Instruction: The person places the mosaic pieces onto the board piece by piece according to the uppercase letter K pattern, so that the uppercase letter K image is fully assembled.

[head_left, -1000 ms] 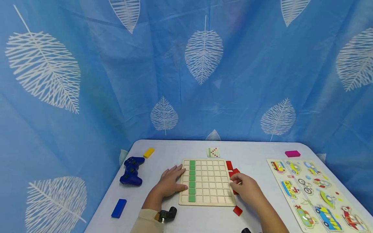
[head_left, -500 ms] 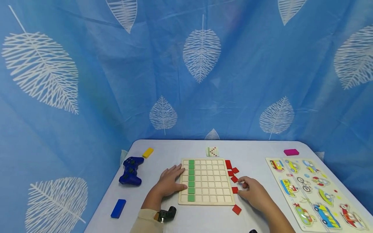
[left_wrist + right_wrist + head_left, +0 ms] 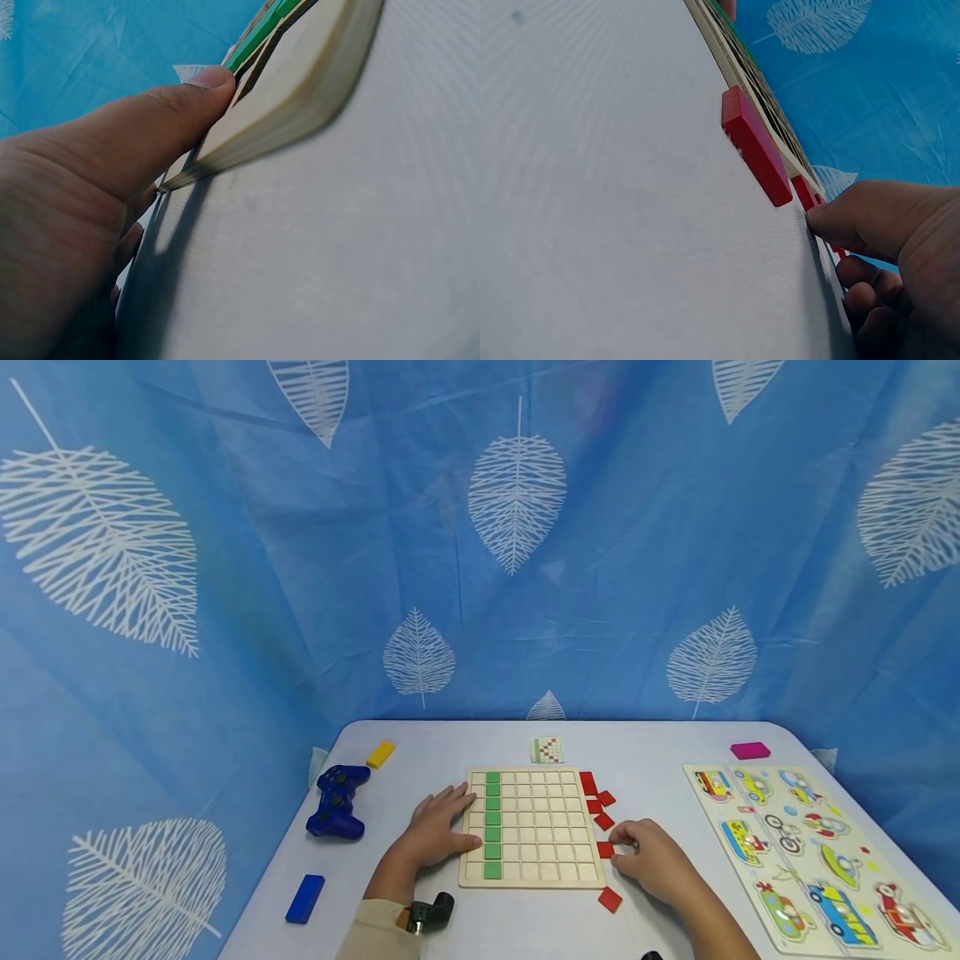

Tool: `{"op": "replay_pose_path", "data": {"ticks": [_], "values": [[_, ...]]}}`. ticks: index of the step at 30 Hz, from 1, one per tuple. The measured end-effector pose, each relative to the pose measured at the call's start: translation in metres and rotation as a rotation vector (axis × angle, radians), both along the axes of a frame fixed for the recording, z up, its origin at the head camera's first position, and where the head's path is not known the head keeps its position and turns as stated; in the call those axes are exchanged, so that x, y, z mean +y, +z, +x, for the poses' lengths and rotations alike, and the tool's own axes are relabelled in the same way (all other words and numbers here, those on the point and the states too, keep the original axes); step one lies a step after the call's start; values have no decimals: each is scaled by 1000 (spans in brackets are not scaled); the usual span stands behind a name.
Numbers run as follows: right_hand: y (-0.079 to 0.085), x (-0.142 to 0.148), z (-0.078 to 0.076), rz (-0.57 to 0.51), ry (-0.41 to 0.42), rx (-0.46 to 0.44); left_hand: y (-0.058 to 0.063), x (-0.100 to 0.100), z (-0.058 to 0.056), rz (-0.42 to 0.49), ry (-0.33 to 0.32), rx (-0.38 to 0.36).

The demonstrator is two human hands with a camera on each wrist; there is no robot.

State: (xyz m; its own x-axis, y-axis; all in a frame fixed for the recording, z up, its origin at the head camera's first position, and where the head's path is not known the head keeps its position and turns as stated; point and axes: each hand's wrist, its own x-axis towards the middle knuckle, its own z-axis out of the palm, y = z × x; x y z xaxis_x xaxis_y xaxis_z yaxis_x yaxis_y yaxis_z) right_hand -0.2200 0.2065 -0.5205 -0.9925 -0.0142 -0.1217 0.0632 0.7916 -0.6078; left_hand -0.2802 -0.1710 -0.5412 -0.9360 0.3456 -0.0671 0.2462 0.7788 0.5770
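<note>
A wooden grid board (image 3: 547,835) lies on the table, with a column of green square tiles (image 3: 492,817) in its left part. My left hand (image 3: 435,831) rests on the board's left edge, fingers spread; in the left wrist view its thumb (image 3: 214,79) presses on the rim. Several red square tiles lie along the board's right side. My right hand (image 3: 652,856) pinches the right edge of one red tile (image 3: 604,850) between thumb and forefinger. A nearer red tile (image 3: 757,150) lies apart from the fingers in the right wrist view.
A small pattern card (image 3: 546,750) lies behind the board. Leftward are a blue game controller (image 3: 337,802), a blue block (image 3: 305,898) and a yellow block (image 3: 381,753). A vehicle picture puzzle (image 3: 810,860) and a magenta block (image 3: 750,751) sit at right.
My right hand has drawn back rightward from the board's edge, uncovering red tiles, and its forefinger has come down to one tile. The left hand stays in place.
</note>
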Motion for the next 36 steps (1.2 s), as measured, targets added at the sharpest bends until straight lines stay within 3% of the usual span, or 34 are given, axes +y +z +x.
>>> {"op": "replay_pose_path", "data": {"ticks": [11, 19, 27, 36], "values": [[1, 1, 1, -3, -18, -8, 2, -1, 2, 3, -2, -9], [3, -2, -2, -104, -99, 6, 3, -1, 0, -12, 6, -27], [15, -31, -7, -229, -98, 31, 7, -1, 0, -10, 14, -37], [18, -70, -21, -225, -45, 69, 7, -1, 0, -4, 10, -36]]}}
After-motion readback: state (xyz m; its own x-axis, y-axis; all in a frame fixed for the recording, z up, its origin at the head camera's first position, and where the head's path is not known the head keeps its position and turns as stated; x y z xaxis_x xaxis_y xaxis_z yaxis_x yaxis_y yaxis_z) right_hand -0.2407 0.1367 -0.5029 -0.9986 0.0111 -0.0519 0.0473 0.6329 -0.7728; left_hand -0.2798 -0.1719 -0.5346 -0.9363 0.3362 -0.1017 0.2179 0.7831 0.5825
